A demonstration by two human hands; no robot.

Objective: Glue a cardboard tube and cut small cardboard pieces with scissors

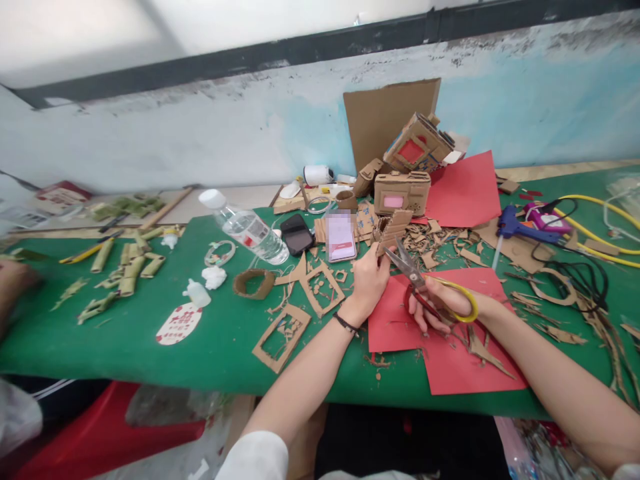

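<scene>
My left hand (pixel 371 277) is closed around a strip of corrugated cardboard (pixel 396 230), which stands up above the fingers. In my right hand (pixel 440 303) is a pair of scissors (pixel 411 272) with one yellow and one red handle loop. Their blades are parted and point up-left, close to the cardboard strip; whether they touch it I cannot tell. Below both hands lie red paper sheets (pixel 475 373), with cardboard scraps on them. Just beyond the left hand is a phone (pixel 341 248) with a lit screen.
Cardboard camera models (pixel 404 193) stand behind a heap of cardboard scraps. At right are a blue glue gun (pixel 530 227) and cables. Left of my arm are cut cardboard frames (pixel 281 357), a cardboard ring (pixel 253 285) and a leaning water bottle (pixel 245 230). Another person's hand (pixel 17 283) rests far left.
</scene>
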